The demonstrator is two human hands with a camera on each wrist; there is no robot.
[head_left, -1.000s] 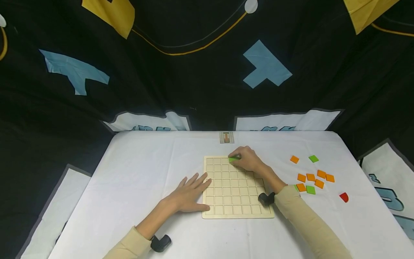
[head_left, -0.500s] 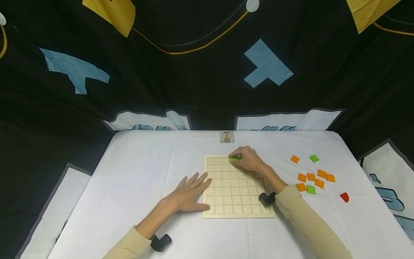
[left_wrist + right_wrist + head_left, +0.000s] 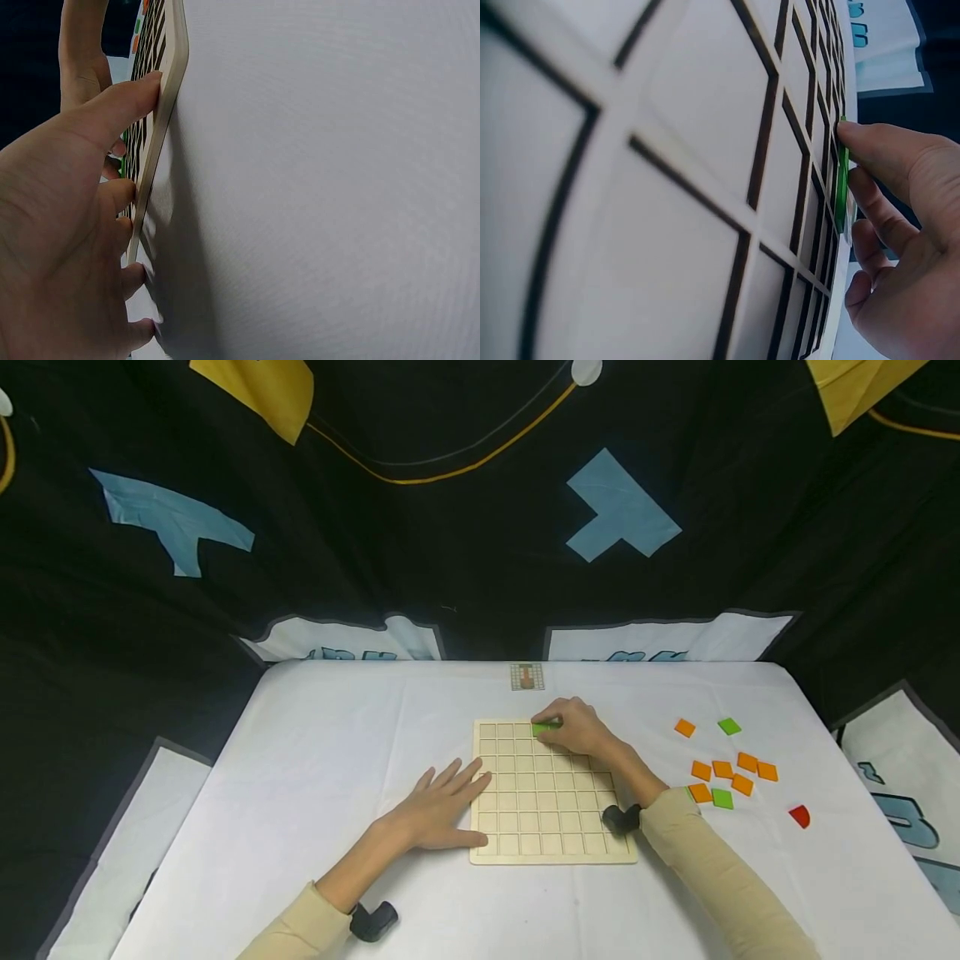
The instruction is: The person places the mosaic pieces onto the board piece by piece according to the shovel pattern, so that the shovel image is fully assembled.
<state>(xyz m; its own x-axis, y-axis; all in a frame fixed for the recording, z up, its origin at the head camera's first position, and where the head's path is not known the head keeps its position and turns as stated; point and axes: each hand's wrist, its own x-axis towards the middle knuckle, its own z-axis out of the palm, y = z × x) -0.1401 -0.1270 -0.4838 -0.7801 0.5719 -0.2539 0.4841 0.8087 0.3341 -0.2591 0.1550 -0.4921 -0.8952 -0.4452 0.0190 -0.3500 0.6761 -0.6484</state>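
Observation:
A pale wooden grid board (image 3: 527, 781) lies on the white table, its square recesses framed by thin raised lines. My right hand (image 3: 573, 728) is over its far edge and pinches a green square tile (image 3: 542, 729) between thumb and fingers at the far row. From the right wrist view, the green tile (image 3: 842, 180) shows edge-on beneath the thumb; whether it sits fully in a recess I cannot tell. My left hand (image 3: 435, 814) rests with fingers spread at the board's left edge. In the left wrist view its thumb (image 3: 131, 101) lies on the board's rim.
Several loose orange tiles (image 3: 723, 769) and a few green tiles (image 3: 722, 799) lie right of the board. Farther right is a red rounded piece (image 3: 800, 816). A small printed grid card (image 3: 527, 677) lies beyond the board. Dark patterned cloth (image 3: 480, 552) hangs behind the table.

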